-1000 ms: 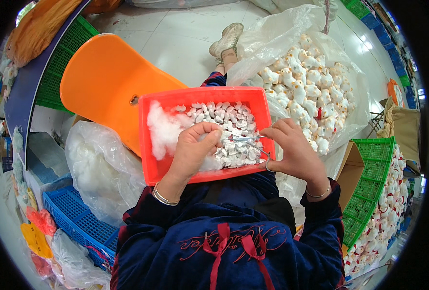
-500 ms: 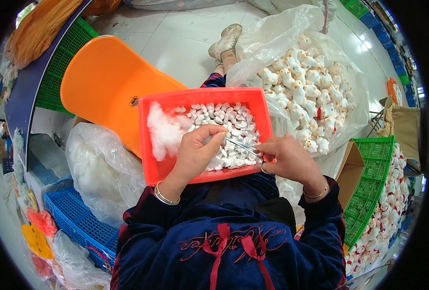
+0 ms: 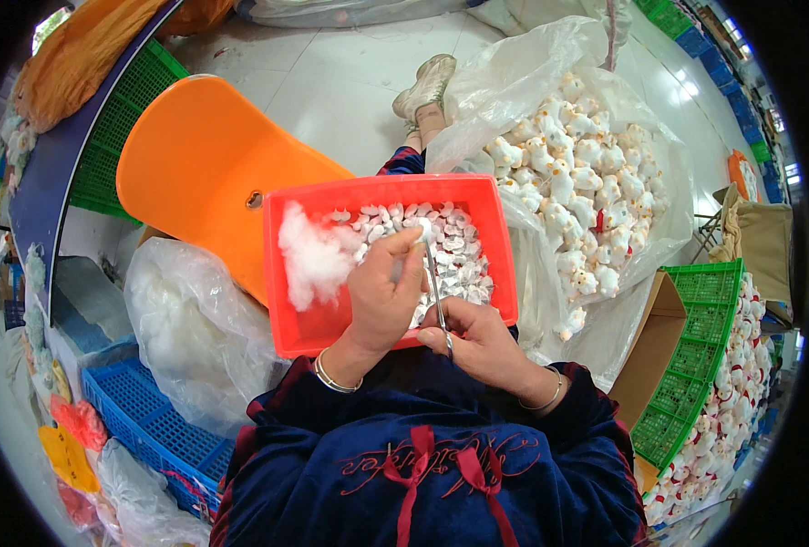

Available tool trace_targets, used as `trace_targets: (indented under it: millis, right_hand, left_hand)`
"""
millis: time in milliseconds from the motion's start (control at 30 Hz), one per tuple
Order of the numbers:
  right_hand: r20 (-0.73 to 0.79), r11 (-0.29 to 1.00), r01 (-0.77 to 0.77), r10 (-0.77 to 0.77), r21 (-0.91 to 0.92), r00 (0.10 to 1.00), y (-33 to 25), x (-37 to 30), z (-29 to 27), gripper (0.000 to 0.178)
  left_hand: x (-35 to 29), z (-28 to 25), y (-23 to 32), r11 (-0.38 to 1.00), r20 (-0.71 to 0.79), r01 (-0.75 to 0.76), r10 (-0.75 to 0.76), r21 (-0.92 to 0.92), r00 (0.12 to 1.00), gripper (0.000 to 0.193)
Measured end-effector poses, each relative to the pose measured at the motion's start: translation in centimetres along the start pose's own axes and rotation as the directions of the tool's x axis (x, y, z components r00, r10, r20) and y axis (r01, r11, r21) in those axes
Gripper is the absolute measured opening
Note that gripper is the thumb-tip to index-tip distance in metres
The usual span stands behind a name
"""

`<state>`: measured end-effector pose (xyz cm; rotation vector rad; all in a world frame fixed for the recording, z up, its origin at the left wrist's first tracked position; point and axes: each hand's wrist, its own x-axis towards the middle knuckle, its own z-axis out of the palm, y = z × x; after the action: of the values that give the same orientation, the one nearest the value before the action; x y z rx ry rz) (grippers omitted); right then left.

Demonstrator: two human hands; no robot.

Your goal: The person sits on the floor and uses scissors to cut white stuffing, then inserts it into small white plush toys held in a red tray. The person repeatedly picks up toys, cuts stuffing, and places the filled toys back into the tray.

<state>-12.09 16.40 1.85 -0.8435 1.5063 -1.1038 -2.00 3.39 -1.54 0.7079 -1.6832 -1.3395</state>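
Note:
A red plastic tray [image 3: 504, 239] rests on my lap. White stuffing fluff [image 3: 311, 257] lies in its left part, and many small white-and-grey fabric pieces [image 3: 463, 260] fill the rest. Above the tray, my left hand [image 3: 377, 296] pinches a small white fabric piece [image 3: 424, 225] between thumb and fingertips. In my right hand [image 3: 482, 345], at the tray's near edge, are long slim metal forceps [image 3: 437, 296] with finger rings. Their tip points away from me and meets the small piece; whether it is inside the piece I cannot tell.
An orange chair [image 3: 213, 164] stands beyond the tray at left. At right, a clear plastic bag [image 3: 550, 55] holds many white stuffed toys [image 3: 587, 182]. Another bag of fluff [image 3: 172, 319] and a blue crate [image 3: 158, 410] sit at left. A green crate [image 3: 696, 337] stands at right.
My right hand has moved left and nearer to me, swinging the forceps from pointing left to pointing away. My left hand has shifted slightly right, and a white piece now shows at its fingertips.

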Motion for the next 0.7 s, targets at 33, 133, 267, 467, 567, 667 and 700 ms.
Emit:
trace_targets:
  millis: [33, 133, 267, 467, 567, 667, 700]
  right_hand:
    - [-0.047, 0.982, 0.044, -0.053, -0.183, 0.997, 0.0, 0.3, -0.5, 0.026]
    - [-0.106, 0.849, 0.124, -0.207, -0.513, 0.973, -0.4, 0.9, -1.7, 0.028]
    - [-0.118, 0.7, 0.096, -0.251, -0.708, 0.961, -0.5, 1.0, -2.4, 0.031]
    - [-0.128, 0.6, 0.112, -0.344, -0.792, 0.93, -0.6, 0.7, -4.6, 0.041]
    - [-0.122, 0.567, 0.143, -0.404, -0.811, 0.907, -1.9, 0.9, -4.6, 0.047]
    - [-0.095, 0.525, 0.135, -0.388, -0.841, 0.917, -2.4, 1.1, -4.4, 0.046]
    - [-0.096, 0.528, 0.109, -0.346, -0.842, 0.933, -2.2, 1.1, -4.5, 0.044]
  left_hand:
    - [0.2, 0.1, 0.9, 0.987, -0.013, 0.124, -0.126, -0.104, 0.992, 0.026]
    - [1.1, -0.5, 1.1, 0.929, 0.085, 0.299, -0.287, -0.217, 0.954, 0.025]
    - [1.5, -1.5, 0.5, 0.905, 0.143, 0.419, -0.406, -0.077, 0.903, 0.018]
    - [1.8, -2.1, -0.3, 0.906, 0.087, 0.383, -0.373, -0.179, 0.924, 0.013]
    - [1.9, -2.0, 0.2, 0.883, 0.105, 0.414, -0.4, -0.223, 0.91, 0.012]
    - [1.8, -1.8, 0.5, 0.879, 0.085, 0.415, -0.407, -0.234, 0.91, 0.012]
    - [1.8, -1.8, 0.5, 0.881, 0.071, 0.41, -0.405, -0.238, 0.912, 0.012]
